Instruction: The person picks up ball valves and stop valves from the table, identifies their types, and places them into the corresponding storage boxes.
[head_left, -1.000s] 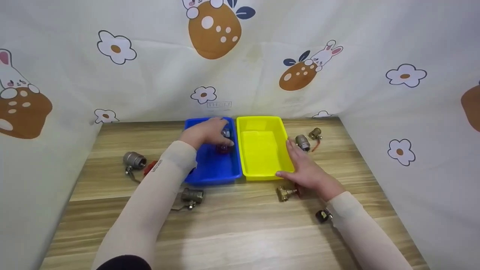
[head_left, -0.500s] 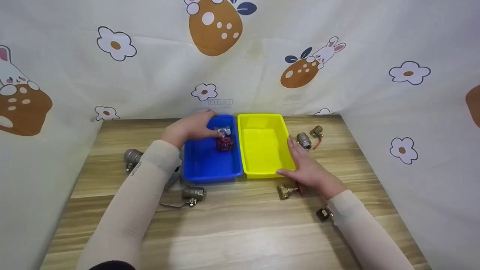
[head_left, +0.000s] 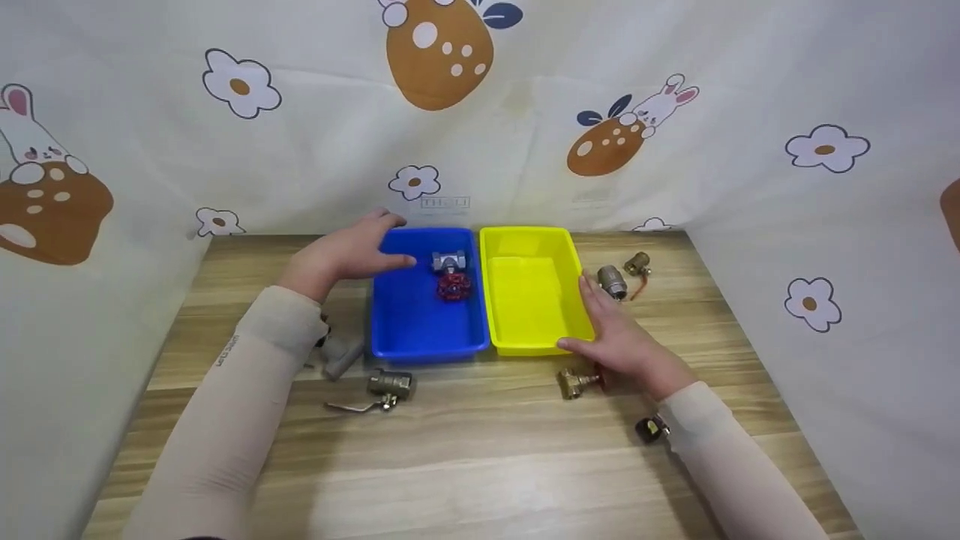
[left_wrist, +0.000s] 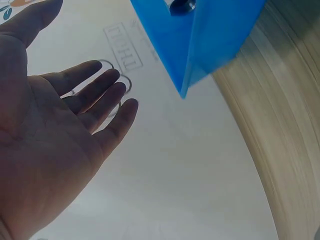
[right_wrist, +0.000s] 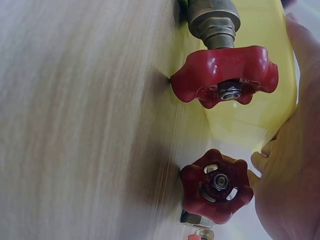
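The left hand [head_left: 341, 253] and right hand [head_left: 616, 341] are wide. The valve [head_left: 453, 285] beside the left seems put away; getting another needs squeezing.

Left hand [head_left: 346, 253] hovers left of centre in the head view, fingers loose — right hand [head_left: 616, 336] sits right of centre, thumb spread.

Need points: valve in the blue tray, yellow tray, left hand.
Valve [head_left: 452, 282]: head view, on its red handwheel.
Yellow tray [head_left: 525, 300]: head view, on its bare floor.
Left hand [left_wrist: 56, 122]: left wrist view, on the palm.
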